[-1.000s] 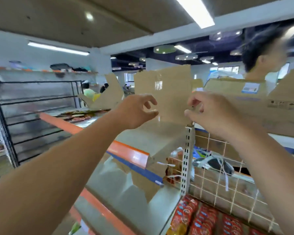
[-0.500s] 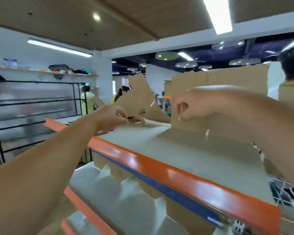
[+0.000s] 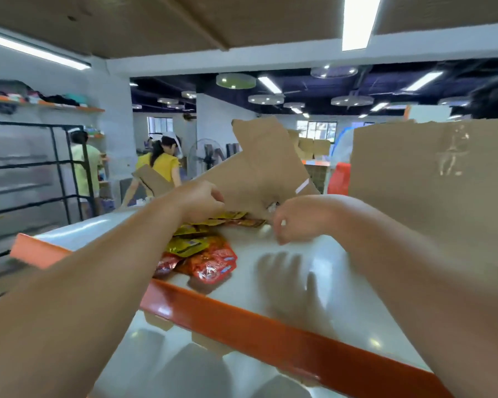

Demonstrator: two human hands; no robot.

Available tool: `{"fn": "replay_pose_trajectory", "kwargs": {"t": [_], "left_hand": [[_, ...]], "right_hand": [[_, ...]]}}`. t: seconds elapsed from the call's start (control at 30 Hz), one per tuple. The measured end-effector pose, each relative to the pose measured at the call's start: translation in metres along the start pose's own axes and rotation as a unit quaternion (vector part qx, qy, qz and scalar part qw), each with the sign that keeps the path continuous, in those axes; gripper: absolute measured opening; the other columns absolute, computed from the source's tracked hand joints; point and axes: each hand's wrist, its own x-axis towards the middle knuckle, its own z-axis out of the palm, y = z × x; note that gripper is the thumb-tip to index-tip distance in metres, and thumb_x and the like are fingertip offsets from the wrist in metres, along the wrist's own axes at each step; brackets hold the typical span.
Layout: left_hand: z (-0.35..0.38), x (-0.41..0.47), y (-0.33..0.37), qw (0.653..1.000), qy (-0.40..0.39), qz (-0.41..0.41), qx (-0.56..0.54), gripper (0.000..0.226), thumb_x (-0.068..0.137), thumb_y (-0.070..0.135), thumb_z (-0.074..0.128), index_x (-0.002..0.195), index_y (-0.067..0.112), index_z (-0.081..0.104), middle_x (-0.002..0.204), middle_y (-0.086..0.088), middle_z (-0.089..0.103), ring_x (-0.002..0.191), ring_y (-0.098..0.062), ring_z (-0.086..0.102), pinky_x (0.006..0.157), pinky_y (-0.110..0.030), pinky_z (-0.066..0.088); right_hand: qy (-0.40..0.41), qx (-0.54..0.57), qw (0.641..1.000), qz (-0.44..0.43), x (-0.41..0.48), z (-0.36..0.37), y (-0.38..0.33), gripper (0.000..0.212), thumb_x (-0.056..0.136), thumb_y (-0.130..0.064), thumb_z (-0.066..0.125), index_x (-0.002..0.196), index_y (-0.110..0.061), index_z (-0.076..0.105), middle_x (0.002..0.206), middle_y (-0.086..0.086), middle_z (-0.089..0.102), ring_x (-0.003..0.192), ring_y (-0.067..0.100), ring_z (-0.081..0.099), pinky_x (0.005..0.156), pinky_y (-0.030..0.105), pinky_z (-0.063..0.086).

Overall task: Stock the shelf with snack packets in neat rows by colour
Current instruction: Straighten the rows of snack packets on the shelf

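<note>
A heap of snack packets lies on the white top shelf with the orange front edge (image 3: 242, 317): red packets (image 3: 213, 261) at the front, yellow packets (image 3: 187, 245) behind them, more under the cardboard. A torn brown cardboard flap (image 3: 259, 168) stands tilted over the heap. My left hand (image 3: 202, 201) pinches the flap's left edge with curled fingers. My right hand (image 3: 296, 219) is curled at the flap's lower right corner and seems to pinch it; the hand is blurred.
A big cardboard box wall (image 3: 431, 182) stands at the right on the shelf. A lower white shelf (image 3: 161, 363) lies beneath. A black wire rack (image 3: 55, 168) is at the left. Two people (image 3: 161, 165) work beyond the shelf.
The view has risen and swung left, so the packets on the top shelf now show. Both hands have come together at the tilted cardboard flap, the right one dropping down to its corner.
</note>
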Motion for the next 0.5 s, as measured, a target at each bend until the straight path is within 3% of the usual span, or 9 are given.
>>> {"fn": "replay_pose_trajectory", "kwargs": {"t": [0.1,0.2,0.27,0.37,0.5], "left_hand": [[0.009,0.029,0.002,0.999,-0.019,0.019,0.036,0.037,0.077,0.049,0.055,0.103,0.032,0.074,0.11,0.002,0.069,0.101,-0.022,0.063,0.091,-0.042,0.055],[0.025,0.047,0.017,0.99,-0.07,0.048,0.112,0.029,0.097,0.031,0.054,0.118,0.019,0.071,0.12,-0.005,0.068,0.108,-0.028,0.062,0.085,-0.03,0.047],[0.039,0.056,0.023,0.981,-0.122,0.062,0.136,0.031,0.104,0.022,0.048,0.123,0.008,0.069,0.125,-0.011,0.067,0.113,-0.031,0.062,0.091,-0.033,0.046],[0.057,0.072,0.016,0.975,-0.138,0.074,0.16,0.031,0.104,0.029,0.052,0.121,0.01,0.069,0.124,-0.012,0.068,0.108,-0.03,0.063,0.097,-0.038,0.05],[0.056,0.069,0.012,0.973,-0.132,0.095,0.164,0.028,0.097,0.03,0.06,0.119,0.015,0.07,0.118,-0.009,0.069,0.107,-0.029,0.064,0.095,-0.037,0.051]], "right_hand": [[0.003,0.003,0.999,0.039,0.028,0.007,-0.003,0.025,0.093,-0.025,0.054,0.105,-0.013,0.072,0.105,0.002,0.067,0.089,0.021,0.059,0.065,0.027,0.043],[0.003,0.031,0.997,0.067,0.047,0.018,-0.008,0.018,0.094,-0.02,0.055,0.1,-0.008,0.067,0.104,0.01,0.066,0.099,0.028,0.062,0.071,0.026,0.046],[0.005,0.074,0.994,0.083,0.055,0.026,-0.012,0.022,0.094,-0.019,0.057,0.111,-0.015,0.069,0.111,0.007,0.068,0.103,0.028,0.065,0.084,0.031,0.054],[0.006,0.112,0.991,0.068,0.059,0.036,-0.013,0.035,0.092,-0.016,0.055,0.122,-0.026,0.067,0.107,0.0,0.068,0.082,0.019,0.062,0.067,0.025,0.049],[0.019,0.103,0.993,0.057,0.062,0.048,-0.011,0.048,0.096,-0.013,0.048,0.141,-0.026,0.056,0.14,0.001,0.056,0.117,0.024,0.055,0.093,0.027,0.044]]}}
